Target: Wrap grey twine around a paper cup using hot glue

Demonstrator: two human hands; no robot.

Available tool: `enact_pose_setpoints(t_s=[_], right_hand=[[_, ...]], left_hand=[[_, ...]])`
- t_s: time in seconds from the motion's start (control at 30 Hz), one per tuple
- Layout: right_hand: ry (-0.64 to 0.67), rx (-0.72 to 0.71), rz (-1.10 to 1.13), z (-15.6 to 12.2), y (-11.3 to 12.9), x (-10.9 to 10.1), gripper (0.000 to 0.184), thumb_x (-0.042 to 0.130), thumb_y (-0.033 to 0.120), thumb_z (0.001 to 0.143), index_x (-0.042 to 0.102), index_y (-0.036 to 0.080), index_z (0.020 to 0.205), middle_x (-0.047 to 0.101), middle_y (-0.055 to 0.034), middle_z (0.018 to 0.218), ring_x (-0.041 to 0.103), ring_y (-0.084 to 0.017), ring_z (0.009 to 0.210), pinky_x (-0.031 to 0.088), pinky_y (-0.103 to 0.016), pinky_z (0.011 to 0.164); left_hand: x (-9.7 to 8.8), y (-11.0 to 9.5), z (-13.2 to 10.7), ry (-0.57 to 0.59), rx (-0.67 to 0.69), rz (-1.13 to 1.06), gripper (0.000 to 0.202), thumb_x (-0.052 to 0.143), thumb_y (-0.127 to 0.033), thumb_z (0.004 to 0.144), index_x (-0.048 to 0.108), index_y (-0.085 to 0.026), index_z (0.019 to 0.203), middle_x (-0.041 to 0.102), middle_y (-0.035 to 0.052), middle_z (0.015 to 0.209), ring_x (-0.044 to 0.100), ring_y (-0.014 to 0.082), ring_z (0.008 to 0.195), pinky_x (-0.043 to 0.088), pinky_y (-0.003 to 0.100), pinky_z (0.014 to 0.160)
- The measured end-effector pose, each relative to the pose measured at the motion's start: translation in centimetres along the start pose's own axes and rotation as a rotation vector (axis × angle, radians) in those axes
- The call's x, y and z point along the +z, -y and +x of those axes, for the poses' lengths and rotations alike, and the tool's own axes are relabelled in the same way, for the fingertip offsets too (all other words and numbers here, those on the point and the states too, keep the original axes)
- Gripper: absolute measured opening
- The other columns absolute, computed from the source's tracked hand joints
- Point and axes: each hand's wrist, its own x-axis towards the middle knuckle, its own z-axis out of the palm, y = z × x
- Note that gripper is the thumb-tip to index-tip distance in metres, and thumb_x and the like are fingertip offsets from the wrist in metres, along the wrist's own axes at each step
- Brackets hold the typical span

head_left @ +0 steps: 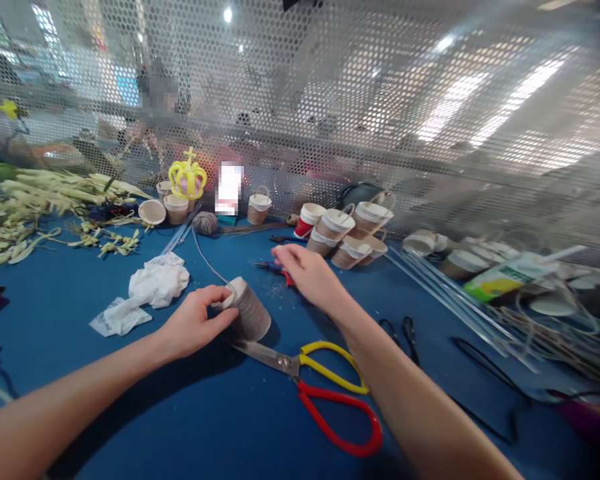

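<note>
My left hand (200, 323) grips a cord-wrapped paper cup (254, 317) by its white end, thumb and fingers about it. The cup lies tilted over the blade of large scissors (285, 363), which have one yellow and one red handle. Grey cord (207, 259) runs from the cup back to a ball of cord (205, 223). My right hand (305, 270) is just above small pliers (273, 266) with blue and red handles. Its fingers are bent and close together; what they hold, if anything, is hidden.
Several cord-wrapped cups (353, 250) stand behind my right hand, beside a red cup (304, 229). Crumpled white tissue (159, 283) lies to the left. Clear rods (445, 293) and black cables (485, 363) lie on the right. A perforated metal screen (280, 120) bounds the back.
</note>
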Motion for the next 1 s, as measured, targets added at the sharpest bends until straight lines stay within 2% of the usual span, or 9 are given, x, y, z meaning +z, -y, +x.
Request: enact_pose_setpoints(t_s=[0.13,0.23,0.33,0.47,0.63,0.7,0.77,0.83,1.0], right_hand=[[-0.064,0.163,-0.158,-1.0,-4.4,-1.1,0.023,0.047,0.028,0.079,0.061,0.012,0.086,0.063,-0.0148,0.087,0.059,-0.028,0.083,0.044,-0.042,0.075],[0.002,0.229,-0.222,-1.4,-6.4,-0.2,0.012,0.057,0.023,0.07,0.062,0.012,0.074,0.062,-0.0158,0.082,0.059,-0.031,0.084,0.043,-0.044,0.076],[0.029,0.274,-0.244,-1.1,-6.7,1.4,0.007,0.059,0.019,0.067,0.061,0.013,0.071,0.061,-0.0156,0.084,0.056,-0.032,0.091,0.042,-0.044,0.079],[0.006,0.328,-0.217,-0.7,-5.6,2.1,0.019,0.053,0.011,0.068,0.058,0.008,0.087,0.059,-0.0209,0.094,0.054,-0.035,0.096,0.04,-0.048,0.082],[-0.033,0.287,-0.055,-2.3,-3.5,0.0,0.037,0.051,0.015,0.073,0.044,0.006,0.108,0.059,-0.0196,0.101,0.06,-0.026,0.087,0.046,-0.038,0.076],[-0.004,0.265,0.091,-3.4,-2.5,-1.1,0.031,0.05,0.02,0.075,0.044,0.012,0.105,0.063,-0.0126,0.094,0.063,-0.019,0.073,0.05,-0.03,0.065],[0.157,0.291,0.426,-4.7,-1.3,-1.9,0.019,0.052,0.028,0.076,0.05,0.013,0.088,0.065,-0.0079,0.075,0.063,-0.016,0.061,0.05,-0.027,0.057],[0.256,0.323,0.542,-6.0,-0.2,-2.3,0.02,0.055,0.034,0.074,0.052,0.014,0.076,0.064,-0.0054,0.064,0.061,-0.014,0.054,0.048,-0.025,0.051],[0.141,0.27,0.525,-8.6,1.6,-1.6,0.025,0.054,0.036,0.073,0.056,0.014,0.084,0.059,0.0012,0.053,0.053,-0.01,0.042,0.045,-0.022,0.043]], left_hand=[[0.0,-0.1,0.0,0.011,-0.001,0.034,0.015,0.046,-0.024,0.077,0.058,-0.014,0.079,0.061,0.002,0.075,0.054,0.0152,0.071,0.042,0.025,0.066],[0.1,-0.2,0.0,0.025,0.0,0.044,0.013,0.047,-0.02,0.075,0.058,-0.014,0.079,0.061,0.0023,0.077,0.054,0.0157,0.072,0.041,0.026,0.068],[0.1,-0.3,0.0,0.017,-0.006,0.055,0.013,0.048,-0.019,0.074,0.059,-0.014,0.079,0.061,0.0024,0.076,0.054,0.0161,0.072,0.041,0.026,0.068],[-0.1,-0.3,0.0,0.011,-0.015,0.06,0.013,0.049,-0.021,0.074,0.059,-0.014,0.078,0.061,0.0022,0.074,0.054,0.0161,0.071,0.041,0.026,0.066],[-0.2,-0.3,0.1,0.01,-0.053,0.004,0.016,0.05,-0.022,0.074,0.06,-0.013,0.082,0.063,0.0031,0.079,0.055,0.0164,0.074,0.042,0.026,0.07],[-0.2,-0.3,0.1,0.006,-0.062,-0.019,0.016,0.05,-0.022,0.074,0.06,-0.014,0.084,0.064,0.0028,0.081,0.056,0.0163,0.075,0.042,0.026,0.071],[-0.2,-0.2,0.1,0.007,-0.057,-0.032,0.017,0.051,-0.023,0.075,0.06,-0.014,0.084,0.064,0.0026,0.081,0.056,0.0162,0.075,0.042,0.026,0.072],[-0.2,-0.2,0.1,0.012,-0.046,-0.036,0.017,0.051,-0.023,0.075,0.061,-0.014,0.084,0.064,0.0029,0.08,0.056,0.0163,0.075,0.042,0.027,0.072],[-0.3,-0.1,0.1,0.023,-0.024,-0.038,0.017,0.052,-0.023,0.075,0.06,-0.012,0.085,0.064,0.0047,0.082,0.056,0.0169,0.076,0.044,0.028,0.071]])
